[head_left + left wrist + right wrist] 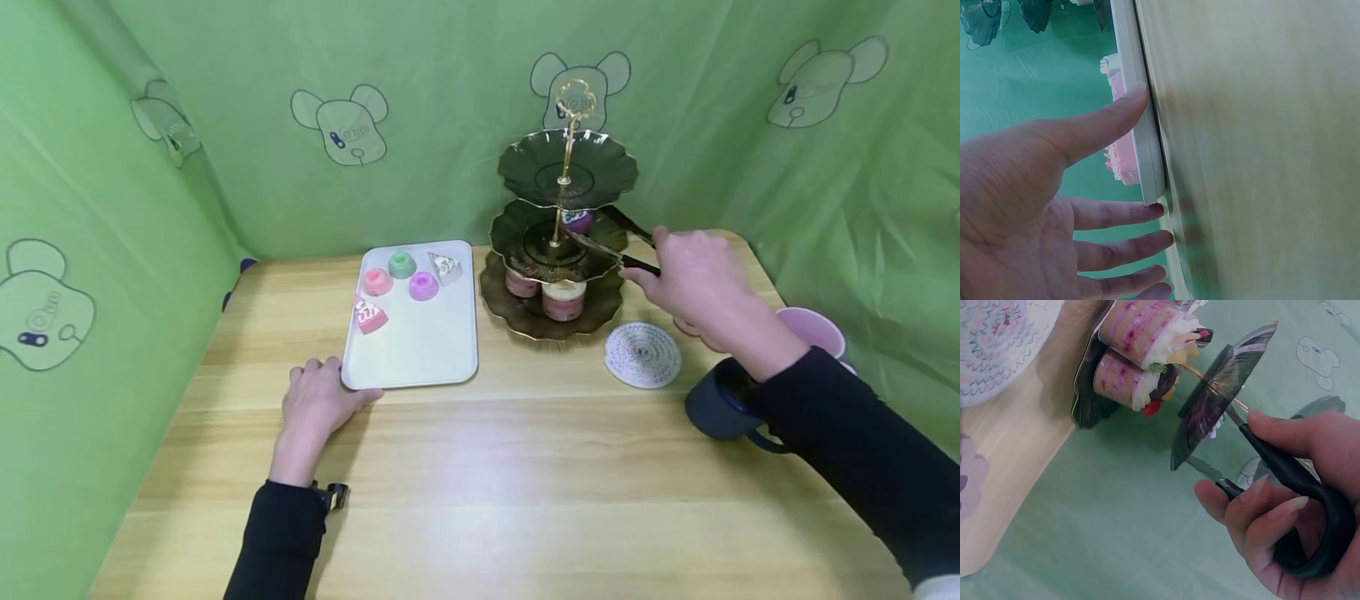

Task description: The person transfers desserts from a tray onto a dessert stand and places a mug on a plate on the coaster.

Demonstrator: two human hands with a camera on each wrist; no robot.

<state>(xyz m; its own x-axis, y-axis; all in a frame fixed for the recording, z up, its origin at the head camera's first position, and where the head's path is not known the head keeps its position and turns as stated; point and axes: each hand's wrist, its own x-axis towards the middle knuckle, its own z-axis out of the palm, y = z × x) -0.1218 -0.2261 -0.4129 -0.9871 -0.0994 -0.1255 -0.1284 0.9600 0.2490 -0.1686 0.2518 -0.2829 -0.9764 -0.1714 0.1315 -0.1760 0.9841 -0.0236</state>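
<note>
My right hand (697, 275) grips black-handled tongs (1335, 531), reaching in from the right to the middle tier of a dark, gold-rimmed three-tier stand (512, 237). Near the metal tips a purple cake piece (577, 222) with white topping sits on that tier, partly hidden under the top plate. On the front left corner of a white tray (420, 354) rests my left hand (318, 400); its thumb lies along the edge and its fingers are spread. The tray carries a pink cake slice (370, 315), a white-topped slice (446, 268) and small pink, green and purple ring cakes (423, 286).
Layered dessert cups (563, 302) stand on the bottom tier. Right of the stand lies a round patterned coaster (642, 356). Under my right forearm are a dark mug (708, 408) and a pink cup (812, 331). Green cloth (435, 167) hangs behind the wooden table (480, 492).
</note>
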